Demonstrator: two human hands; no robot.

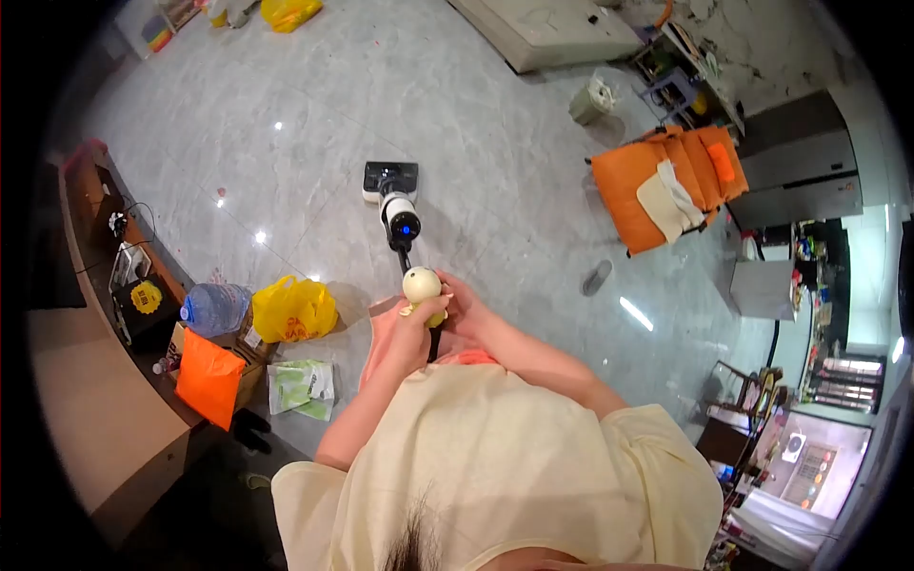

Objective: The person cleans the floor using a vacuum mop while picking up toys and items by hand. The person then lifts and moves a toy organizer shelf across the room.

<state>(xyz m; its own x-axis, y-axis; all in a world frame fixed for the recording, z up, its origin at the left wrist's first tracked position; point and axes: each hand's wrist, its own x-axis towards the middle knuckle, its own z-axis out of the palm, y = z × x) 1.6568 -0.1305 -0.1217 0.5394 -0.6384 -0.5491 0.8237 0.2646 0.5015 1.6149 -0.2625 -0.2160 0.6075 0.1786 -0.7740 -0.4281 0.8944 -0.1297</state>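
Observation:
Both of my hands are close together in front of my body, at the upper end of a floor cleaner. My left hand (pixel 420 324) is wrapped round a small cream-coloured toy (pixel 422 285) with a round head. My right hand (pixel 460 297) touches the toy's other side with its fingers curled; what it grips is partly hidden. Beyond the toy, the floor cleaner (pixel 398 211) stands on the grey tiles, its blue light lit and its black and white head (pixel 390 178) flat on the floor.
At the left lie a yellow bag (pixel 293 309), a large water bottle (pixel 216 309), an orange packet (pixel 209 378) and a green-white packet (pixel 301 387). To the right are an orange chair (pixel 647 190), a slipper (pixel 597 277) and a bin (pixel 592 101). A mattress (pixel 552 33) is at the top.

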